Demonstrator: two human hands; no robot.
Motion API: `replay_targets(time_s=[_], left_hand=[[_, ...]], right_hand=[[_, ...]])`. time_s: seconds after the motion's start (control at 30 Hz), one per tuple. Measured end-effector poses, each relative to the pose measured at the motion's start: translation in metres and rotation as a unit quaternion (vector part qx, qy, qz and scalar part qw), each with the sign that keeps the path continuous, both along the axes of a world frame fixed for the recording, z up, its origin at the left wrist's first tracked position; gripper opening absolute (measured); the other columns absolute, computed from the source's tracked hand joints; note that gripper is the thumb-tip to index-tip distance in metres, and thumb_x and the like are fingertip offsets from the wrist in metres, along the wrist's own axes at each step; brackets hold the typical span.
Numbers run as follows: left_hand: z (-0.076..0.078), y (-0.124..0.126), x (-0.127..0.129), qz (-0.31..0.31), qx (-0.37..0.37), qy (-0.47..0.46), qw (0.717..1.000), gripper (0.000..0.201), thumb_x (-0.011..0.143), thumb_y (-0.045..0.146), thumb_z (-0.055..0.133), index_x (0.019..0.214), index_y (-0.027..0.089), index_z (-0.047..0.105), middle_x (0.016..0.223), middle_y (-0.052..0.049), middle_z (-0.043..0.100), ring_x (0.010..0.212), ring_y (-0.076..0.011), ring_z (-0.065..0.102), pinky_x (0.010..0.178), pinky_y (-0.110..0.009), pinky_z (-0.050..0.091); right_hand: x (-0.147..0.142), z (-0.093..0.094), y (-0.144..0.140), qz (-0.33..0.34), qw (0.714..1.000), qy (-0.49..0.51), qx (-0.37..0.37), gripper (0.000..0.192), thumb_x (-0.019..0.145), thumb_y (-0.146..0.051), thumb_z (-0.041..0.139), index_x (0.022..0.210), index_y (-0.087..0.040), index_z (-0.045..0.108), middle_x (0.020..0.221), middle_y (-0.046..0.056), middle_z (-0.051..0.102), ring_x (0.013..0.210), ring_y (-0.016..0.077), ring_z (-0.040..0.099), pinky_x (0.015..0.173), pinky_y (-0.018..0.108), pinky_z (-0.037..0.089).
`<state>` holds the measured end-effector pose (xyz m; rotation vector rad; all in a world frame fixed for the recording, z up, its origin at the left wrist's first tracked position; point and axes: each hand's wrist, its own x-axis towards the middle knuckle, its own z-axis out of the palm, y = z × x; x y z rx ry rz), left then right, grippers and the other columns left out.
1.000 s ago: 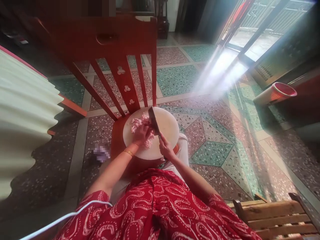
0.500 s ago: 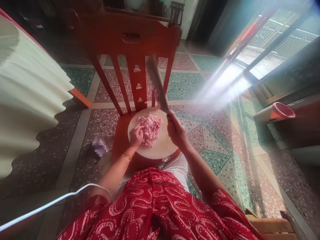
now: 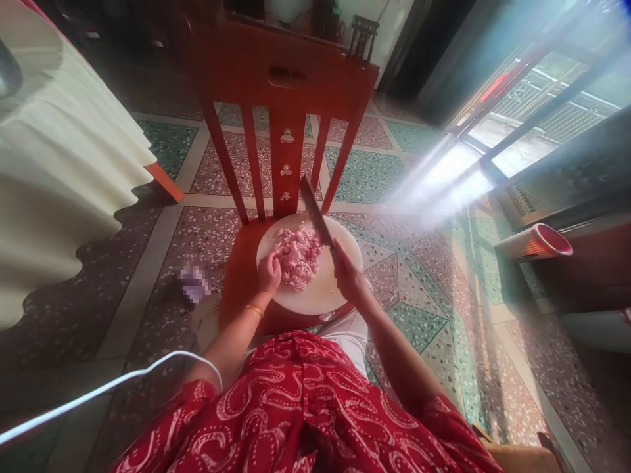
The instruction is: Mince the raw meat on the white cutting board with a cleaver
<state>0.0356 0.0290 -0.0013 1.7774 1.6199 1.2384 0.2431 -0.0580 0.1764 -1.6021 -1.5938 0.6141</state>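
Observation:
A round pale cutting board (image 3: 340,286) lies on the seat of a red-brown wooden chair (image 3: 239,256). On it is a heap of pink minced meat (image 3: 299,256). My left hand (image 3: 269,272) rests at the heap's left edge, its fingers curled against the meat; the fingertips are partly hidden. Wrapped round the handle of a cleaver (image 3: 315,213), my right hand (image 3: 349,272) is over the board's right side. The dark blade points forward and to the left, at the right edge of the meat.
The slatted chair back (image 3: 288,151) rises just beyond the board. A cloth-draped table (image 3: 93,157) stands at left, a bin (image 3: 535,242) at right by a bright doorway. A white cable (image 3: 123,378) crosses to my left arm. Something purple and blurred (image 3: 194,284) lies on the floor.
The cleaver has come down from a raised position to the right edge of the meat. My left hand has shifted slightly off the heap's front toward its left edge. The view has shifted a little.

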Motion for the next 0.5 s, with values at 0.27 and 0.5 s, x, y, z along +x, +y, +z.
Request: replay_targets(time_s=[0.27,0.5], left_hand=[[-0.003,-0.002,-0.002,-0.010,0.010,0.041,0.999,0.030,0.089,0.026,0.036,0.103,0.017,0.061,0.099,-0.013,0.066,0.097,-0.0250,0.061,0.090,-0.043,0.048],[-0.003,-0.001,0.001,-0.015,0.038,0.058,0.998,0.030,0.088,0.025,0.037,0.104,0.015,0.061,0.101,-0.013,0.066,0.097,-0.0245,0.061,0.092,-0.041,0.047]], right_hand=[[-0.010,-0.056,0.014,0.020,0.989,-0.067,-0.132,0.043,0.094,-0.027,0.042,0.136,-0.022,0.053,0.107,0.010,0.072,0.091,0.0237,0.070,0.081,0.034,0.053],[0.001,0.010,0.001,0.001,0.999,-0.008,0.032,0.050,0.097,-0.034,0.038,0.146,-0.024,0.039,0.123,0.008,0.065,0.106,0.0198,0.065,0.092,0.031,0.050]])
